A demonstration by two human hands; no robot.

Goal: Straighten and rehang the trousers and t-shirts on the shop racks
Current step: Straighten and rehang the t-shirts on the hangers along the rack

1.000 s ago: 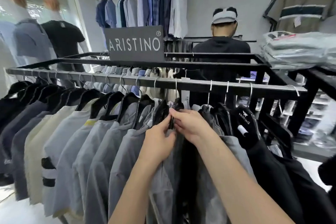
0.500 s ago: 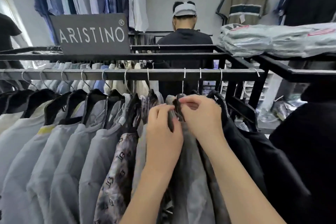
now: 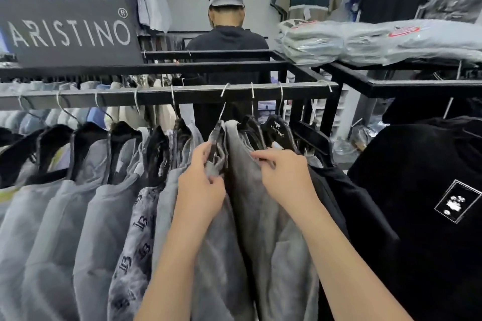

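A row of grey t-shirts on black hangers hangs from the dark rack rail (image 3: 161,95). My left hand (image 3: 202,185) grips the shoulder of a grey t-shirt (image 3: 217,242) together with its hanger. To its right, my right hand (image 3: 284,177) pinches the shoulder of the neighbouring darker grey t-shirt (image 3: 250,190). A gap shows between the two garments. A patterned grey shirt (image 3: 135,237) hangs just left of my left arm. Black t-shirts (image 3: 347,211) hang right of my right arm.
A black t-shirt with a white square print (image 3: 427,203) hangs on the adjoining rack at right. Folded packed shirts (image 3: 352,41) lie on the rack top. An ARISTINO sign (image 3: 67,31) stands at left. A person in black (image 3: 227,39) stands behind the rack, facing away.
The view has shifted right along the rail. My hands have spread apart, the left pulling one grey t-shirt leftward and the right holding the neighbouring one, opening a gap.
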